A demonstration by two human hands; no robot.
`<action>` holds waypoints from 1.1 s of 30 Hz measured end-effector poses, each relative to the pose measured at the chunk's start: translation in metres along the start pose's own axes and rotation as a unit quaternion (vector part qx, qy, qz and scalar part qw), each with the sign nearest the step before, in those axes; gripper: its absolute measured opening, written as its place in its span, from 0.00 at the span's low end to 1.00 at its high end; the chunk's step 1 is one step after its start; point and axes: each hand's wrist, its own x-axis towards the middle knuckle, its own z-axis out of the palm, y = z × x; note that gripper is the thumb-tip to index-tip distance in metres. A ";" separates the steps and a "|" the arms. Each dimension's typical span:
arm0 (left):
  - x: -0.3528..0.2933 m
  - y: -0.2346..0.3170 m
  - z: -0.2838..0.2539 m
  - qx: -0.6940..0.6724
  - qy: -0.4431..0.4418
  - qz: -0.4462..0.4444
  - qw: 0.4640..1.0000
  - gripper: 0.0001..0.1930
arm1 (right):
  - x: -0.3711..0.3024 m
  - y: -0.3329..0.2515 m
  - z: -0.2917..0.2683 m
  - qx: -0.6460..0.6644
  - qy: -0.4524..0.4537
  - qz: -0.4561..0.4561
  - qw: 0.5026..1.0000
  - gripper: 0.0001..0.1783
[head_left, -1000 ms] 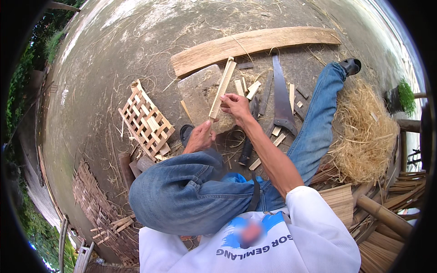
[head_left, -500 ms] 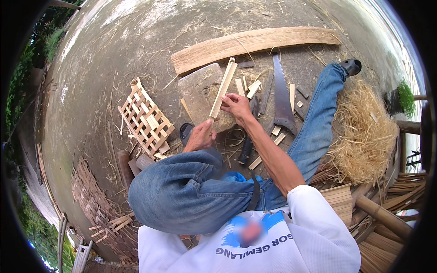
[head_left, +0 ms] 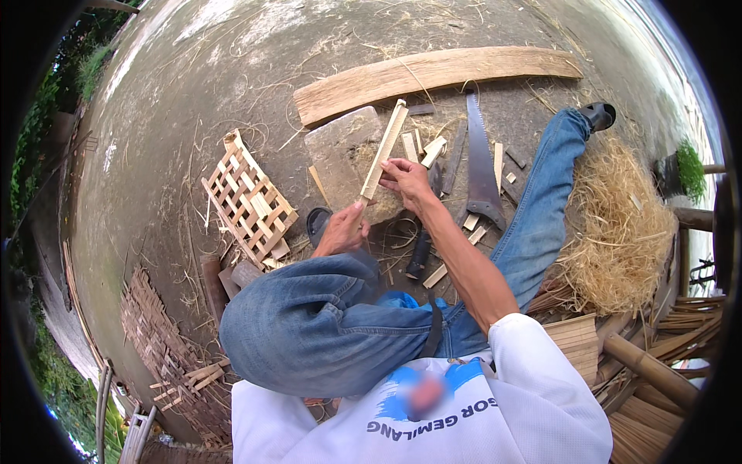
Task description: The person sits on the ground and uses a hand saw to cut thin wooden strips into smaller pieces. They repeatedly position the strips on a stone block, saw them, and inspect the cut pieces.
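A pale split bamboo strip point(head_left: 386, 148) slants up and away from me over a flat stone block point(head_left: 342, 143). My left hand point(head_left: 345, 230) is closed round its near end. My right hand point(head_left: 407, 185) is closed too, its thumb and fingers pinching the strip's right edge a little above the near end. Partly covered by my right hand and forearm lies a blade tool with a dark handle point(head_left: 420, 255). A handsaw point(head_left: 484, 166) rests to the right, teeth outward, among several short bamboo pieces point(head_left: 433, 151).
A long wooden plank point(head_left: 433, 76) lies across the far side. To the left are an open-weave bamboo panel point(head_left: 249, 197) and a brown woven mat point(head_left: 166, 340). A heap of shavings point(head_left: 618, 228) sits beyond my outstretched right leg point(head_left: 533, 216). Bamboo poles point(head_left: 649, 367) lie at lower right.
The strip and both hands have shifted very slightly to the right in the picture, along with the whole view. My grip on the strip looks the same.
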 end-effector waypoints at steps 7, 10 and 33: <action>0.001 0.004 -0.004 -0.010 0.031 -0.023 0.999 0.23 | -0.001 0.004 -0.010 0.037 -0.018 0.016 0.999 0.11; 0.006 0.001 -0.003 0.072 0.090 -0.028 0.993 0.25 | -0.003 0.000 -0.016 0.060 -0.048 0.031 0.997 0.12; 0.003 0.012 0.006 0.417 0.259 0.202 0.847 0.21 | -0.003 -0.006 0.007 0.065 -0.003 -0.013 0.998 0.13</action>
